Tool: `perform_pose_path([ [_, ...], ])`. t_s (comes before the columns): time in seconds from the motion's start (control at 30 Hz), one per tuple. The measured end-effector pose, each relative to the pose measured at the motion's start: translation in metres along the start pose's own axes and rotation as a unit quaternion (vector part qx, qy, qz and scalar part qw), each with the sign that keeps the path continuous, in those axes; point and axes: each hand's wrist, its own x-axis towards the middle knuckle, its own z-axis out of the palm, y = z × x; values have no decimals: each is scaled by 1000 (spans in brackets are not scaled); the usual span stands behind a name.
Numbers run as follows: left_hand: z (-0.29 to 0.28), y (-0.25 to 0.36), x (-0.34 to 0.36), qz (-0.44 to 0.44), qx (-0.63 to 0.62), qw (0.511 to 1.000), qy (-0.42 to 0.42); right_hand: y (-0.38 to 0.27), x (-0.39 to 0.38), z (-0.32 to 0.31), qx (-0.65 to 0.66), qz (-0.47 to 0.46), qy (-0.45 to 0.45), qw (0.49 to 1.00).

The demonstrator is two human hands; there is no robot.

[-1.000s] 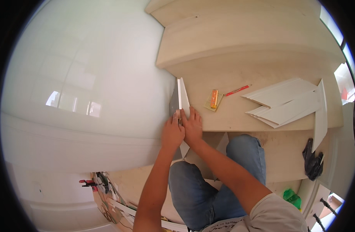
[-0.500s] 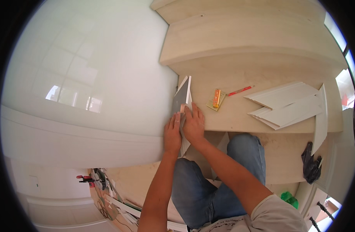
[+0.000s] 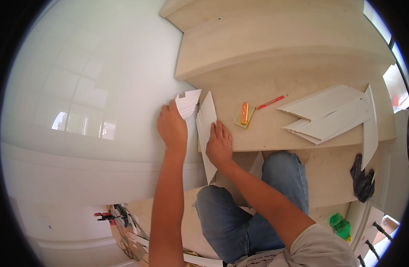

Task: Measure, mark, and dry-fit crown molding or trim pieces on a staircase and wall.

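My left hand (image 3: 173,127) is raised over the white glossy wall panel, pinching a short white trim piece (image 3: 188,104) with a notch in its upper edge and grooves along its lower side. To its right a longer white trim board (image 3: 206,118) with pointed ends lies tilted along the left side of the wooden step. Its lower end sticks out past the step's front edge. My right hand (image 3: 220,146) holds this board by its right edge, thumb against the face and fingers alongside.
On the step (image 3: 258,140) sit an orange box on a yellowish pad (image 3: 244,116), a red pencil (image 3: 272,102) and several white trim boards (image 3: 327,115). A dark glove-like item (image 3: 363,180) lies lower right, near a green plastic object (image 3: 340,227). Tools and offcuts (image 3: 120,216) lie lower left.
My left hand has moved up and left, carrying the short trim piece away from the longer board. That board now shows its white face instead of a grey one; my right hand stays by it.
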Motion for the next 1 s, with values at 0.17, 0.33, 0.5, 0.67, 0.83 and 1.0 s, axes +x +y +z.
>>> perform_pose_path([
  [0.17,8,-19,84,72,75,993,-54,-5,2,-1,-12,8,-9,1000],
  [0.33,11,-13,131,116,98,986,-74,-3,3,1,-21,-1,11,1000],
  [0.5,11,-19,151,141,51,981,-126,-1,3,5,-29,4,23,999],
  [0.67,8,-23,150,143,31,982,-118,-1,4,6,-17,8,26,999],
  [0.83,12,-23,144,172,107,963,-175,-1,2,6,-18,2,17,1000],
  [1.0,6,-25,135,342,270,881,-186,1,1,4,-11,7,19,1000],
])
